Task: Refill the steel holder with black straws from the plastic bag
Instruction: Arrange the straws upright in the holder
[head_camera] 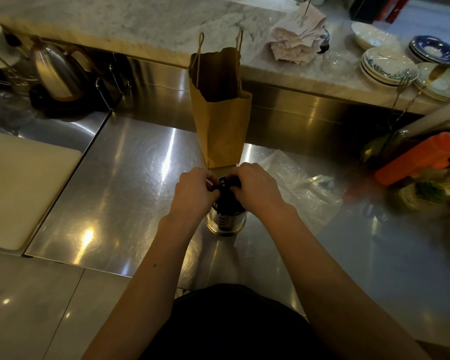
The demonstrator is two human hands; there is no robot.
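Both the left hand (195, 189) and right hand (257, 188) curl round a bunch of black straws (227, 197) standing in the steel holder (225, 224). The holder sits on the steel counter (130, 183), the clear plastic bag (303, 187) lying just right of it and a brown paper bag (221, 126) upright behind

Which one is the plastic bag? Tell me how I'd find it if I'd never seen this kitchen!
Start at the shiny steel counter and find the tall brown paper bag standing on it. Just right of that, beside the right hand holding the black straws, the plastic bag lies crumpled. It alone is see-through; the paper bag is brown and upright.
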